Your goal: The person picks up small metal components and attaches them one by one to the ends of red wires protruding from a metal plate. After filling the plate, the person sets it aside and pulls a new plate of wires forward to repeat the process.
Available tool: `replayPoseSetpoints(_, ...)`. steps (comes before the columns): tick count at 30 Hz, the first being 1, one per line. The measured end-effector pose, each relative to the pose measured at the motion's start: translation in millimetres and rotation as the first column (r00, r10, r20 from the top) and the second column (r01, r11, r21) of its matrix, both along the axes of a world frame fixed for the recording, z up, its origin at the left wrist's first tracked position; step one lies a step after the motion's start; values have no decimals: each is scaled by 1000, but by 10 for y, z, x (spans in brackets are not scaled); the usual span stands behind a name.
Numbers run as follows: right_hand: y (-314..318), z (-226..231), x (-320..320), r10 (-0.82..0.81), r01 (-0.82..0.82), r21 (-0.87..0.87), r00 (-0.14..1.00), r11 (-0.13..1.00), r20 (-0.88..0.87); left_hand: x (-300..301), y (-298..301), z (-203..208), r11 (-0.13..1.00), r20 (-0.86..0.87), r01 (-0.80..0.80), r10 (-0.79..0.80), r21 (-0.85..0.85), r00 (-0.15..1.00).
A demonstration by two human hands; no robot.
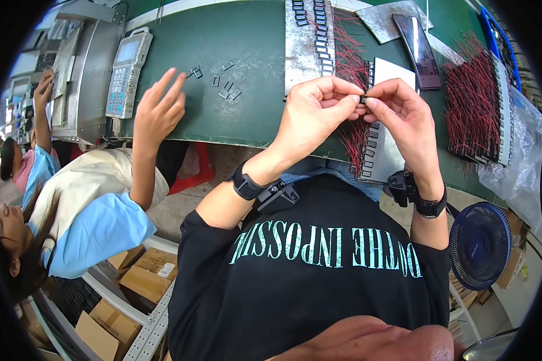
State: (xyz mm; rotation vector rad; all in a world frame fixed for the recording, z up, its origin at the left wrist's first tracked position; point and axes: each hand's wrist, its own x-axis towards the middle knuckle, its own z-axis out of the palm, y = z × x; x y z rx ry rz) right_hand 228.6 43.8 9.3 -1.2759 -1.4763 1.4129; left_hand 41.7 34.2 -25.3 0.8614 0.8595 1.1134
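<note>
My left hand [317, 114] and my right hand [405, 113] meet above the near part of the green table. Both pinch a small dark rectangular part [362, 100] between thumb and forefinger; the fingertips cover most of it. Below them lies a pale sheet [391, 153] with small black rectangular frames along its left edge. Thin red wires [352, 141] fan out beside that edge, partly behind my left hand. Just beyond my left hand is a metal plate [301, 60] carrying rows of similar small frames [324, 45].
Several loose frames [224, 93] lie on the green table [253, 123]. A co-worker's hand [159, 108] reaches over it at left, near a grey keypad device [126, 72]. A phone [417, 51] and a thick bundle of red wires [473, 108] are at right. A blue fan [480, 245] stands lower right.
</note>
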Motion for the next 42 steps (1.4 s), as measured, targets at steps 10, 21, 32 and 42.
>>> replayPoseSetpoints(10,169,100,42,157,-176,-111,975,978,-159,6,17,148,999,-43,17,-15,38,999)
replayPoseSetpoints(21,-354,440,284,-221,120,381,947,917,233,-607,752,273,960,-735,-1,214,280,644)
replayPoseSetpoints(32,-958,248,717,-136,179,-94,929,979,345,-649,1093,-72,822,-809,125,501,556,307)
replayPoseSetpoints(42,-1172,159,650,-67,105,-69,906,992,418,-895,927,105,735,-734,126,615,666,288)
